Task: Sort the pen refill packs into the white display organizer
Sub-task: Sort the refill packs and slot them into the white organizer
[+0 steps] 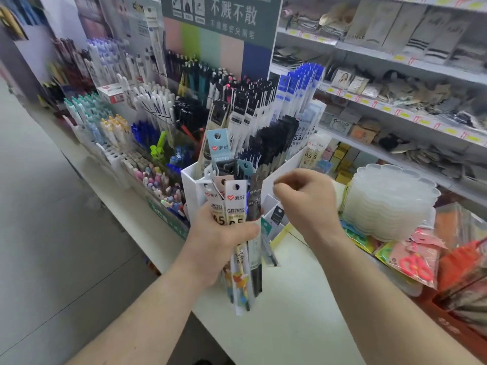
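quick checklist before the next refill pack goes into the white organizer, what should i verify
1. Left hand grips the bundle of refill packs firmly: ok.
2. Right hand holds a pack ready to place: not ok, its curled fingers appear to hold nothing.
3. White display organizer within reach, right behind the bundle: ok.
4. Front labels readable for sorting: ok, GR7912 and 0.5 show.
5. Free slot for the next pack: cannot tell, the bundle and hands hide the front compartments.
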`<act>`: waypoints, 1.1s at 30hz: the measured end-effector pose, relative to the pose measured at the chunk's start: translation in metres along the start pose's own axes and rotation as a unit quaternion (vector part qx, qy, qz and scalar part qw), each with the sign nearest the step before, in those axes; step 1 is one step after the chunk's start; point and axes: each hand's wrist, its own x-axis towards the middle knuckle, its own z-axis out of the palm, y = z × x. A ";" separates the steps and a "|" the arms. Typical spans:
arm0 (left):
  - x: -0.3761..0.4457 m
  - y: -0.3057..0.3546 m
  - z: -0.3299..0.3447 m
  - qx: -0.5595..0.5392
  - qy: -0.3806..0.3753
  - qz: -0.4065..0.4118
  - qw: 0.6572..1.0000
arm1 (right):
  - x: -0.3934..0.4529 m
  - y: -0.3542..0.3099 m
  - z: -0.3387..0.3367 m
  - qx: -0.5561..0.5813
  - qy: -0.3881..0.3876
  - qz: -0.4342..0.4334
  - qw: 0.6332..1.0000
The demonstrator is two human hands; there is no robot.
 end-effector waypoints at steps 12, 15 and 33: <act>0.016 -0.010 0.069 -0.068 0.057 -0.145 0.985 | -0.077 0.005 -0.050 0.007 -0.104 0.049 0.993; 0.016 -0.011 0.082 -0.091 -0.010 -0.205 0.974 | -0.076 0.015 -0.054 0.015 -0.098 0.049 0.994; 0.032 -0.038 0.090 -0.130 -0.136 -0.246 0.951 | -0.066 0.050 -0.076 0.245 -0.124 0.150 0.950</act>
